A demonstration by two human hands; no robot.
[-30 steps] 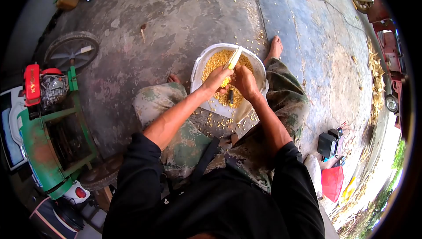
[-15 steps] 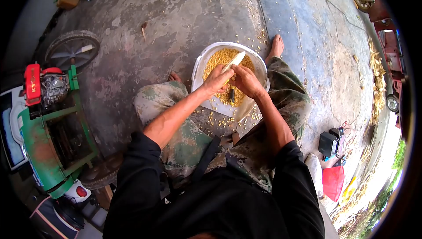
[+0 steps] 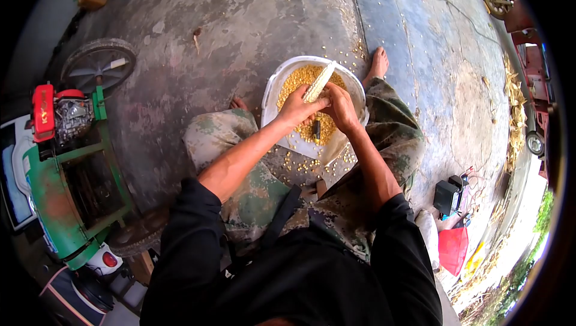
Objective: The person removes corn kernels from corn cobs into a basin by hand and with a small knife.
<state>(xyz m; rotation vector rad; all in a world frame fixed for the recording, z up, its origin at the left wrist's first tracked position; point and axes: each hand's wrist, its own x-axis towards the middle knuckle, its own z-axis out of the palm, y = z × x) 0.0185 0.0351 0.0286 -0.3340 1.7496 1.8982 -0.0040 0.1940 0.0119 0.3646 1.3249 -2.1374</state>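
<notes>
A pale, mostly stripped corn cob [image 3: 319,83] points up and away over a white basin [image 3: 268,95]. My left hand [image 3: 296,109] is closed around its lower part. Pressed against the cob's near end, my right hand [image 3: 341,107] has its fingers curled in; the exact contact is hidden between the hands. Loose yellow corn kernels [image 3: 306,76] fill much of the basin below. Among them, just under my hands, lies a small black-and-yellow handled object [image 3: 317,129] whose kind I cannot make out.
Scattered kernels [image 3: 294,163] lie on the concrete floor in front of me. At left stands a green machine [image 3: 54,191] with a red engine [image 3: 44,113] and a wheel [image 3: 99,65]. A black box [image 3: 446,197] and a red bag [image 3: 453,248] are at right, near dry husks [image 3: 514,110].
The cob now stands more steeply and shows more of its stripped side. My right hand has shifted slightly, its fingers tucked lower against the cob.
</notes>
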